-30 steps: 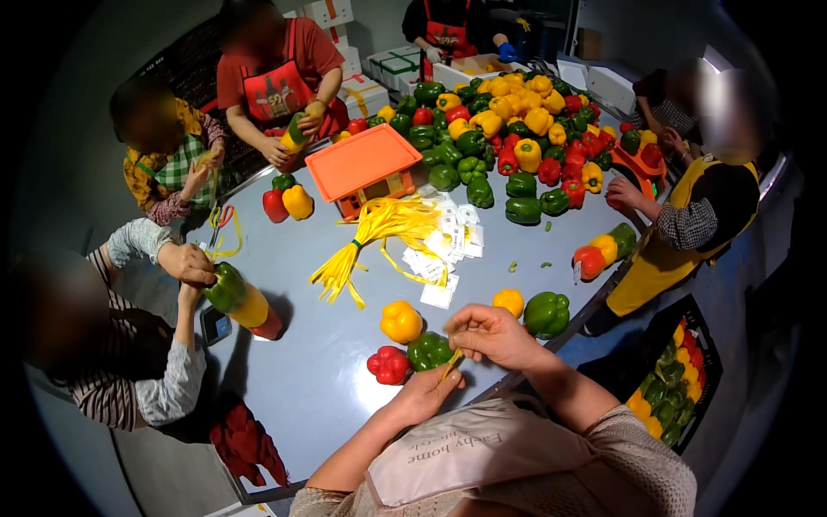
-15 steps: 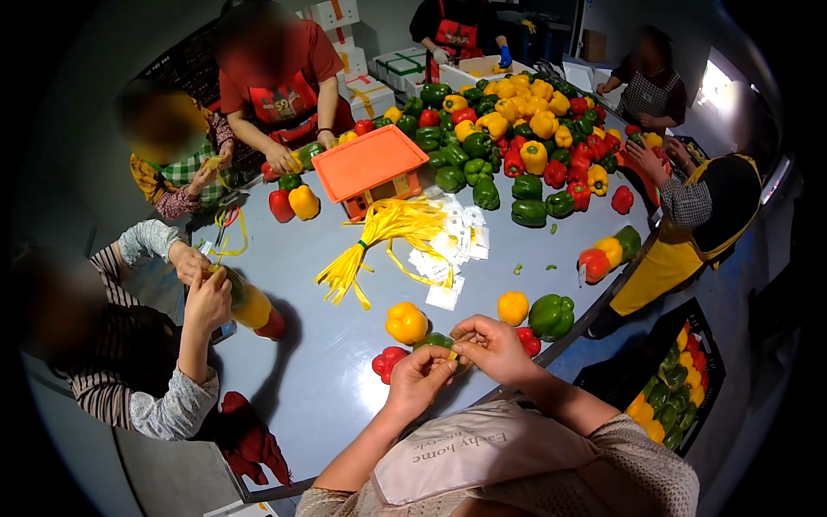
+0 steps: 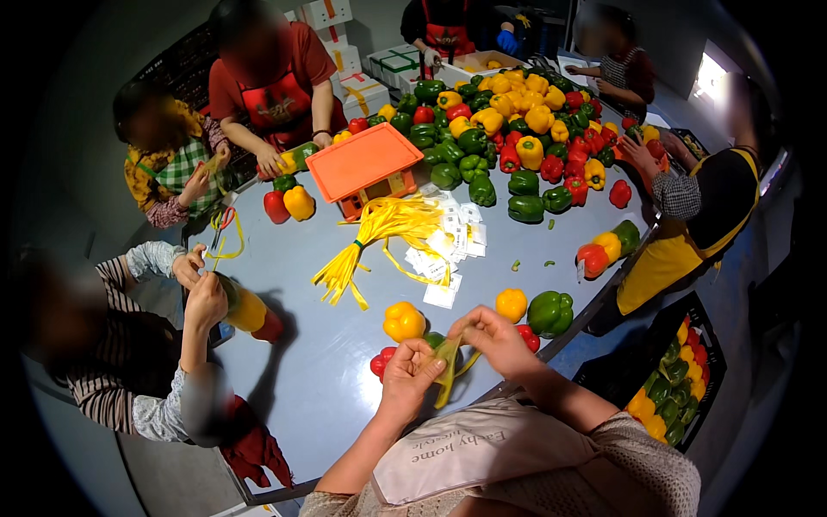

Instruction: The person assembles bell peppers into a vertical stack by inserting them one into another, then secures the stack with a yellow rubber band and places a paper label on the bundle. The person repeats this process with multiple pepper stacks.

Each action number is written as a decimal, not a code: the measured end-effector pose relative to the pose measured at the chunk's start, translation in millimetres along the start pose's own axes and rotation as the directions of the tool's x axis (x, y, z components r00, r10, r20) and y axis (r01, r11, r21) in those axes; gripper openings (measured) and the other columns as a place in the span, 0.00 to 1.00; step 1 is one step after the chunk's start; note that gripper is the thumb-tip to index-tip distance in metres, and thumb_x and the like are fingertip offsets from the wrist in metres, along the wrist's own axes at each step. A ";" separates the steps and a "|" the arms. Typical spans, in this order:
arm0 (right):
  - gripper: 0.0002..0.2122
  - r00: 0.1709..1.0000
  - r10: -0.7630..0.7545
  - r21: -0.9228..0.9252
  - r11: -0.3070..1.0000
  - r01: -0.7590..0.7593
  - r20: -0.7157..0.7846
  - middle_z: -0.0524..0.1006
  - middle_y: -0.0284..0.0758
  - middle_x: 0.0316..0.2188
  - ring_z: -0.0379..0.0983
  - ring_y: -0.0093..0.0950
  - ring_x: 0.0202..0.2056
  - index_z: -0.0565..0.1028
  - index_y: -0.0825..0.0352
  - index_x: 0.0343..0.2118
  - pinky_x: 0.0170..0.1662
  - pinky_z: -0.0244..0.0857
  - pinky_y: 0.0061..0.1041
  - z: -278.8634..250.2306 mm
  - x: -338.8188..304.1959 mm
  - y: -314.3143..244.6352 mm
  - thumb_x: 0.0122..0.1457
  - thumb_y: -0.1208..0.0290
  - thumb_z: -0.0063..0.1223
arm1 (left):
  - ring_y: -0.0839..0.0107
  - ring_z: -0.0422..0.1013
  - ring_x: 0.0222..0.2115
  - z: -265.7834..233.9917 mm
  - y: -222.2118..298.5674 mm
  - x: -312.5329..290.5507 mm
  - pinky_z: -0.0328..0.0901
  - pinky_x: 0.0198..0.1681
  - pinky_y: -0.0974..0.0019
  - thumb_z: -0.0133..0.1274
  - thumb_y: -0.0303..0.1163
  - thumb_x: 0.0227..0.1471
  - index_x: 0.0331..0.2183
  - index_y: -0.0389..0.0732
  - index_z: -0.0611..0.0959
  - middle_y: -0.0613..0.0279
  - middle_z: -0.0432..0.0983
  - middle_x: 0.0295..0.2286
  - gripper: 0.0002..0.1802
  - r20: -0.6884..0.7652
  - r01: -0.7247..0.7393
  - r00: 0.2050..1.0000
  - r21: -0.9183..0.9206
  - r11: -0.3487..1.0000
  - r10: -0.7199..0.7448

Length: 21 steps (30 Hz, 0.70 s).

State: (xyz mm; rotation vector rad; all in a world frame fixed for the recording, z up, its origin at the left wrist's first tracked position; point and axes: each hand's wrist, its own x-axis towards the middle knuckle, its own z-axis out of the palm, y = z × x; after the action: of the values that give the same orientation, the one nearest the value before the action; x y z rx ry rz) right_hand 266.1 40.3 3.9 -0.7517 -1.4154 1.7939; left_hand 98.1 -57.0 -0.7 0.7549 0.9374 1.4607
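Over the near edge of the table, my left hand [image 3: 408,379] and my right hand [image 3: 498,343] pinch a thin yellow mesh bag [image 3: 445,369] between them. The mesh hangs slack, with one strand looping down near my right hand. Just beyond my left hand sit a yellow bell pepper [image 3: 404,321], a red pepper [image 3: 379,363] partly covered by that hand, and a green pepper [image 3: 433,339] largely hidden behind the mesh. Past my right hand are another yellow pepper [image 3: 511,304], a green pepper [image 3: 550,313] and a red one [image 3: 528,337].
A bundle of yellow mesh bags [image 3: 388,226] with white tags [image 3: 461,228] lies mid-table beside an orange crate [image 3: 366,168]. Peppers pile up [image 3: 517,121] at the far side. Several co-workers stand around; one at left holds a netted pepper set [image 3: 245,306]. A black crate [image 3: 676,379] stands lower right.
The mesh bag has spread out from a small bunch at my fingertips and now hangs between my hands. My right hand has risen slightly. The view has shifted a little.
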 end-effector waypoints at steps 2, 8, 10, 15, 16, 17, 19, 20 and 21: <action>0.03 0.995 0.096 0.298 0.949 -0.100 0.025 0.72 0.30 0.31 0.67 0.21 0.31 0.68 0.64 0.40 0.37 0.64 0.23 -6.0 3.6 -10.1 0.67 0.72 0.43 | 0.81 0.70 0.33 6.6 6.8 -1.8 0.65 0.40 0.75 0.53 0.26 0.59 0.37 0.39 0.75 0.67 0.75 0.33 0.04 -0.004 0.082 0.997 0.030 0.996 -0.082; 0.04 0.889 0.166 0.715 0.539 -0.445 0.427 0.68 0.27 0.24 0.63 0.21 0.24 0.68 0.60 0.41 0.32 0.65 0.23 -34.7 11.2 -10.7 0.68 0.68 0.42 | 0.75 0.73 0.34 -14.1 7.7 5.1 0.68 0.41 0.72 0.48 0.28 0.63 0.41 0.39 0.76 0.64 0.76 0.34 0.06 -0.113 -0.008 0.994 -0.173 0.985 -0.012; 0.07 0.907 0.277 0.017 0.955 -0.297 0.319 0.69 0.26 0.25 0.62 0.16 0.22 0.69 0.60 0.45 0.26 0.58 0.17 -14.7 -0.4 -27.5 0.68 0.68 0.45 | 0.73 0.71 0.27 -2.5 23.0 10.2 0.69 0.36 0.68 0.45 0.31 0.64 0.38 0.40 0.74 0.63 0.74 0.29 0.05 -0.138 -0.049 0.990 -0.309 0.950 0.006; 0.12 0.905 0.381 -0.323 0.894 -0.310 0.188 0.76 0.29 0.32 0.70 0.19 0.31 0.70 0.66 0.50 0.39 0.67 0.20 -11.4 3.6 -21.5 0.67 0.67 0.48 | 0.81 0.62 0.18 -1.6 38.8 5.7 0.60 0.21 0.74 0.48 0.32 0.63 0.36 0.42 0.72 0.69 0.67 0.22 0.04 -0.041 0.063 0.996 -0.311 0.948 -0.079; 0.12 0.936 0.290 -0.091 0.956 -0.277 0.200 0.76 0.30 0.32 0.71 0.20 0.31 0.70 0.65 0.49 0.39 0.68 0.21 -16.0 5.4 -15.6 0.67 0.66 0.47 | 0.82 0.62 0.18 -0.4 39.5 4.6 0.58 0.20 0.76 0.49 0.31 0.62 0.36 0.42 0.72 0.70 0.67 0.22 0.04 -0.019 0.099 0.994 -0.264 0.959 -0.107; 0.12 0.963 0.192 0.146 0.964 -0.221 0.191 0.76 0.30 0.32 0.71 0.21 0.31 0.71 0.65 0.49 0.40 0.68 0.23 -24.7 9.3 -1.8 0.67 0.65 0.47 | 0.79 0.65 0.20 -9.5 29.0 6.0 0.59 0.20 0.75 0.53 0.35 0.59 0.37 0.42 0.75 0.68 0.70 0.25 0.08 0.032 0.184 0.983 -0.076 0.980 -0.182; 0.11 0.976 0.132 0.504 0.839 -0.204 0.175 0.74 0.29 0.30 0.68 0.20 0.27 0.70 0.62 0.47 0.34 0.65 0.23 -26.1 12.7 -2.9 0.68 0.64 0.46 | 0.81 0.64 0.19 -5.8 24.2 4.3 0.58 0.20 0.77 0.52 0.29 0.58 0.38 0.40 0.76 0.69 0.71 0.25 0.05 0.043 0.294 0.954 0.072 0.953 -0.298; 0.10 0.967 0.173 0.625 0.739 -0.253 0.187 0.71 0.27 0.28 0.64 0.17 0.22 0.70 0.60 0.47 0.28 0.62 0.21 -22.4 12.6 -12.7 0.68 0.63 0.46 | 0.82 0.64 0.19 -3.5 23.4 1.3 0.58 0.20 0.78 0.51 0.25 0.58 0.39 0.39 0.76 0.70 0.71 0.24 0.05 0.038 0.342 0.936 0.150 0.928 -0.351; 0.10 0.949 0.167 0.696 0.647 -0.310 0.267 0.69 0.27 0.27 0.61 0.16 0.20 0.69 0.60 0.47 0.26 0.58 0.19 -26.9 12.9 -9.7 0.68 0.63 0.46 | 0.76 0.72 0.26 -30.5 5.7 5.8 0.67 0.28 0.73 0.51 0.28 0.59 0.39 0.38 0.77 0.65 0.76 0.31 0.06 -0.008 0.395 0.917 0.134 0.909 -0.398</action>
State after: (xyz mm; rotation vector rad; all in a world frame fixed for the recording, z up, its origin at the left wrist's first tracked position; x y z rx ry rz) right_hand 282.0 67.1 7.1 -0.3452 -0.5633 2.4445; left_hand 68.1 -55.0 -10.3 0.6276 1.1096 1.0394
